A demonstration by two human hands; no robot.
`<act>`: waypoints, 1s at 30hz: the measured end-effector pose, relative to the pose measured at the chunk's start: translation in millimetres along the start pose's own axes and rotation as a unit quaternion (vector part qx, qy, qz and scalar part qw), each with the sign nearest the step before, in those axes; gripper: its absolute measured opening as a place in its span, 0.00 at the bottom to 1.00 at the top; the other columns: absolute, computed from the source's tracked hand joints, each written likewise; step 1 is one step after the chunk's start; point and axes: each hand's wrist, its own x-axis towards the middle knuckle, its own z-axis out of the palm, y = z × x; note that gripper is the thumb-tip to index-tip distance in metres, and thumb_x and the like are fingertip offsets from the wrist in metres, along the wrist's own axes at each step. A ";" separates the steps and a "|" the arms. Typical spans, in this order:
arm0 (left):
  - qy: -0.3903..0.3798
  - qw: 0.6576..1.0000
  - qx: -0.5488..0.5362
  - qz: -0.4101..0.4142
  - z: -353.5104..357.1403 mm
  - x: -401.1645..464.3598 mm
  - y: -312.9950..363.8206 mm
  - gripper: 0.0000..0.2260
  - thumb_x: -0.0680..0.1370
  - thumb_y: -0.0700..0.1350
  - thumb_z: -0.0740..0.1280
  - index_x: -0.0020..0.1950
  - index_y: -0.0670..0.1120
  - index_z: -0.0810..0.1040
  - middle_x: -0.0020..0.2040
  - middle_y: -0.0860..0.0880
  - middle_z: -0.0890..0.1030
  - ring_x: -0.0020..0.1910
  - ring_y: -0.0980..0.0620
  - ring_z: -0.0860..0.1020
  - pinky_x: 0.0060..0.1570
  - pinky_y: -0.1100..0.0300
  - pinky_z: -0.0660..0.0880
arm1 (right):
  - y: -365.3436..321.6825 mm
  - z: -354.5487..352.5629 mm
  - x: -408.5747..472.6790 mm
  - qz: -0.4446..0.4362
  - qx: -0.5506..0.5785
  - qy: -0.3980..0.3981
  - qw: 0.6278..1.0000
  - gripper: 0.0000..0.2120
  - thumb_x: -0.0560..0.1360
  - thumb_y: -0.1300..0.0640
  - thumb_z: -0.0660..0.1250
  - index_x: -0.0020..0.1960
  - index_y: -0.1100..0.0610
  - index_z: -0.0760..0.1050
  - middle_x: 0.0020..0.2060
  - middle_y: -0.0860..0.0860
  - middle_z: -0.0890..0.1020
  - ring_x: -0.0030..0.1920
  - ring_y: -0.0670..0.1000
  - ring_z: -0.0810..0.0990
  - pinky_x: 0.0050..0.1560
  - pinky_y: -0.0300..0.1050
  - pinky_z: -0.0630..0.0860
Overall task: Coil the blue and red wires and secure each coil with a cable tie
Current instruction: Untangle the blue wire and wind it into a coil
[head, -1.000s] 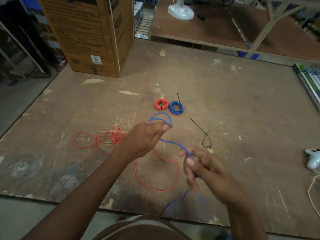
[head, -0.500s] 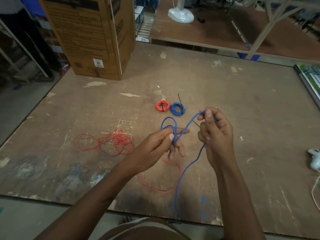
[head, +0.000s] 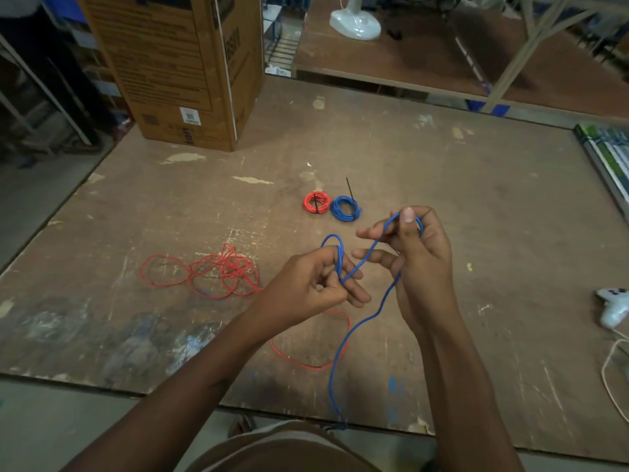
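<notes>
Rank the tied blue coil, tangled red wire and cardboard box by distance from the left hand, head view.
From the left hand:
1. Tied blue coil, just beyond, slightly right.
2. Tangled red wire, on the left; close to the coil's distance.
3. Cardboard box, far back left.

cardboard box [head: 177,73]: upright, table's far left corner | white game controller [head: 612,306]: right edge | white fan base [head: 355,23]: far table

Scuffed plywood table [head: 442,206], cardboard box [head: 177,69] at its far-left corner, dim workshop beyond.
</notes>
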 end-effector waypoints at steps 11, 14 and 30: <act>-0.055 0.998 0.000 0.016 8.4 -0.3 8.0 0.12 0.77 0.31 0.56 0.52 0.41 0.77 0.41 0.45 0.88 0.31 0.47 0.84 0.36 0.56 0.76 | -7.0 7.2 18.2 -0.124 -0.132 -0.014 0.983 0.10 0.88 0.58 0.64 0.54 0.65 0.72 0.41 0.57 0.87 0.25 0.59 0.78 0.26 0.42 0.71; -0.047 0.997 -0.055 0.025 6.4 -0.2 13.3 0.14 0.76 0.35 0.53 0.50 0.42 0.78 0.32 0.46 0.81 0.27 0.46 0.71 0.31 0.57 0.69 | 1.4 4.8 35.7 -0.137 -0.170 0.001 0.976 0.08 0.85 0.57 0.69 0.52 0.63 0.78 0.39 0.54 0.85 0.31 0.49 0.81 0.35 0.39 0.75; 0.050 0.978 -0.178 0.096 5.1 16.5 36.7 0.19 0.90 0.44 0.51 0.61 0.39 0.81 0.31 0.52 0.67 0.26 0.55 0.63 0.27 0.60 0.60 | 56.6 0.5 -65.8 0.012 -0.237 -0.187 0.953 0.11 0.90 0.50 0.57 0.58 0.42 0.78 0.27 0.52 0.75 0.26 0.55 0.74 0.30 0.55 0.73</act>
